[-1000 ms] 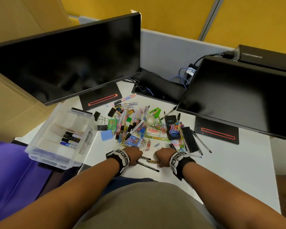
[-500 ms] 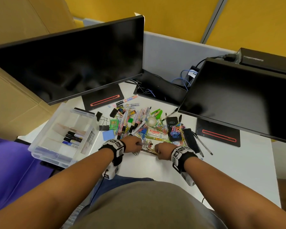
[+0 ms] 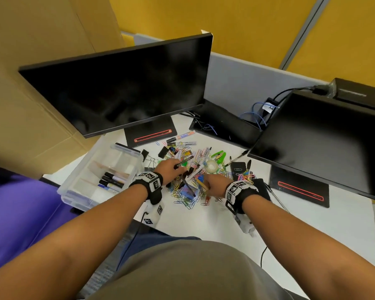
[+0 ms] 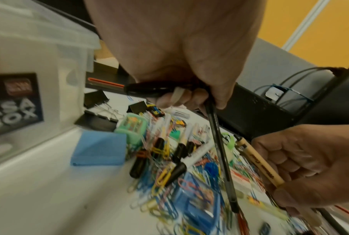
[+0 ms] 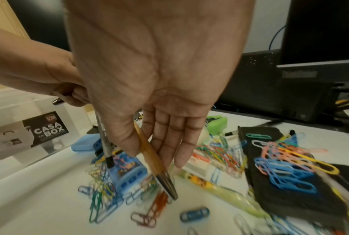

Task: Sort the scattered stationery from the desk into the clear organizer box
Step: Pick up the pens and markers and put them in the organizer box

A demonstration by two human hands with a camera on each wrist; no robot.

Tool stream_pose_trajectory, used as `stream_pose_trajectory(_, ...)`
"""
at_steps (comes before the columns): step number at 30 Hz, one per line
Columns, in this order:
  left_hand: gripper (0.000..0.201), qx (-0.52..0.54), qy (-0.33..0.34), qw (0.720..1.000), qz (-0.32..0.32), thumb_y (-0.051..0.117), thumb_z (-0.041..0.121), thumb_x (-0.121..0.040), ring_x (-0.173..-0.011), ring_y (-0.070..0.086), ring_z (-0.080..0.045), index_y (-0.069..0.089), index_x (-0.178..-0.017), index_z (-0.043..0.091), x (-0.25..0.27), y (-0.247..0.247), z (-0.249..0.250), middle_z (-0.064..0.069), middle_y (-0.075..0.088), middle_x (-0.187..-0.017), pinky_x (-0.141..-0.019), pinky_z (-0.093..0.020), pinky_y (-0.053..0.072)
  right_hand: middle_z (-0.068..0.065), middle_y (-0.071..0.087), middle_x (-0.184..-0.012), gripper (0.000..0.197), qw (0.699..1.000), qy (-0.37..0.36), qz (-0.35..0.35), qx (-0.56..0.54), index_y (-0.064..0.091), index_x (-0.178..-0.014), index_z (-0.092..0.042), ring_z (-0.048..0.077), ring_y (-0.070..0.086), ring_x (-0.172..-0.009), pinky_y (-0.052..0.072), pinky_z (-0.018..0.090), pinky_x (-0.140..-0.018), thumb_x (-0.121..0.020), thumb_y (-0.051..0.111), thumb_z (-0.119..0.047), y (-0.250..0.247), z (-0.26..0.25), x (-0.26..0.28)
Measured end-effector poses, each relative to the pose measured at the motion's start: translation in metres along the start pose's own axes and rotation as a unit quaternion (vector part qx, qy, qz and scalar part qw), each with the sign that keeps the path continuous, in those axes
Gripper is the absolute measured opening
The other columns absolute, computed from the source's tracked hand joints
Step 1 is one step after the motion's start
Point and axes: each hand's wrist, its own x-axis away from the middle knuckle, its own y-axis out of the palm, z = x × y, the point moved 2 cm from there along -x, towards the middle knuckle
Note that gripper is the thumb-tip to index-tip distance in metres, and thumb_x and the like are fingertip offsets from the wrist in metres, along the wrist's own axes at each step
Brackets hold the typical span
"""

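My left hand (image 3: 177,167) hovers over the stationery pile (image 3: 195,161) and grips a black marker (image 4: 147,90) and a thin dark pen (image 4: 220,151) that hangs down. Just to its right, my right hand (image 3: 207,183) pinches a tan pen (image 5: 149,152) between thumb and fingers, tip pointing down at the paper clips (image 5: 101,179). The clear organizer box (image 3: 74,187) stands on the desk to the left, lid off, with several markers (image 3: 113,180) in one compartment. Its label shows in the left wrist view, and the box wall (image 4: 65,52) is close beside my left hand.
Two dark monitors (image 3: 117,89) (image 3: 323,144) stand behind the pile, with a black cable tray (image 3: 225,126) between them. In the pile lie a green stapler (image 3: 219,155), a tape roll (image 3: 212,166), black binder clips (image 4: 97,97), a blue pad (image 4: 99,149) and a black case (image 5: 270,159) covered in clips.
Both hands lifted their pens off the desk's front edge and moved forward over the pile. The left hand now also holds a black marker.
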Motion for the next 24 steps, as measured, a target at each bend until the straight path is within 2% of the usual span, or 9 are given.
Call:
stream_pose_trajectory(5,0.032,0.009,-0.023,0.999,0.033,0.054,0.042,-0.097,-0.063,0.05,-0.017,0.054,-0.077,0.018,0.008,-0.026,-0.013,-0.001,0.053,-0.068,-0.056,-0.028,0.035,0.006,0.053,-0.084,0.02,0.999,-0.023,0.017,-0.016,0.045,-0.089,-0.014,0.023,0.05,-0.075,0.036,0.028,-0.056,-0.084,0.064,-0.016,-0.017,-0.027,-0.023)
stream_pose_trajectory(8,0.03,0.034,-0.03,0.997,0.06,0.056,0.038,-0.097,-0.061,0.05,-0.018,0.054,-0.075,0.018,0.016,-0.036,-0.02,-0.001,0.052,-0.064,-0.056,-0.028,0.036,0.001,0.05,-0.078,0.019,0.998,-0.044,0.036,-0.032,0.044,-0.082,-0.018,0.021,0.048,-0.072,0.033,0.027,-0.055,-0.085,0.063,-0.017,-0.02,-0.042,-0.03)
stream_pose_trajectory(11,0.033,0.045,-0.044,0.993,0.104,0.055,0.039,-0.097,-0.067,0.055,-0.024,0.06,-0.083,0.01,0.024,-0.048,-0.029,-0.008,0.058,-0.071,-0.058,-0.03,0.04,0.0,0.05,-0.076,0.02,0.996,-0.053,0.054,-0.052,0.047,-0.079,-0.018,0.018,0.048,-0.07,0.033,0.027,-0.055,-0.087,0.064,-0.022,-0.026,-0.061,-0.035)
stream_pose_trajectory(14,0.037,0.04,-0.067,0.985,0.153,0.052,0.042,-0.098,-0.074,0.061,-0.027,0.058,-0.081,0.01,0.031,-0.063,-0.039,-0.011,0.062,-0.076,-0.068,-0.035,0.047,0.005,0.056,-0.085,0.018,0.993,-0.07,0.07,-0.057,0.054,-0.082,-0.014,0.023,0.054,-0.077,0.039,0.03,-0.061,-0.088,0.065,-0.027,-0.034,-0.08,-0.044)
stream_pose_trajectory(17,0.038,0.037,-0.085,0.978,0.186,0.051,0.042,-0.098,-0.074,0.061,-0.027,0.06,-0.084,0.008,0.038,-0.081,-0.049,-0.012,0.064,-0.076,-0.069,-0.035,0.047,0.005,0.062,-0.08,0.016,0.99,-0.076,0.091,-0.081,0.052,-0.084,-0.018,0.025,0.059,-0.075,0.047,0.034,-0.065,-0.086,0.064,-0.028,-0.044,-0.1,-0.05)
stream_pose_trajectory(21,0.027,0.028,-0.098,0.966,0.239,0.055,0.039,-0.095,-0.071,0.06,-0.023,0.062,-0.085,0.015,0.053,-0.112,-0.057,-0.004,0.062,-0.071,-0.068,-0.034,0.049,0.003,0.061,-0.077,0.009,0.982,-0.098,0.143,-0.079,0.052,-0.087,-0.018,0.023,0.058,-0.072,0.04,0.029,-0.057,-0.087,0.058,-0.025,-0.063,-0.129,-0.054)
stream_pose_trajectory(24,0.023,-0.005,-0.099,0.954,0.284,0.059,0.037,-0.091,-0.069,0.058,-0.022,0.058,-0.08,0.017,0.067,-0.137,-0.058,-0.001,0.058,-0.069,-0.063,-0.032,0.046,-0.001,0.059,-0.075,0.009,0.973,-0.118,0.17,-0.099,0.049,-0.086,-0.024,0.018,0.058,-0.07,0.04,0.028,-0.058,-0.087,0.057,-0.026,-0.076,-0.153,-0.054)
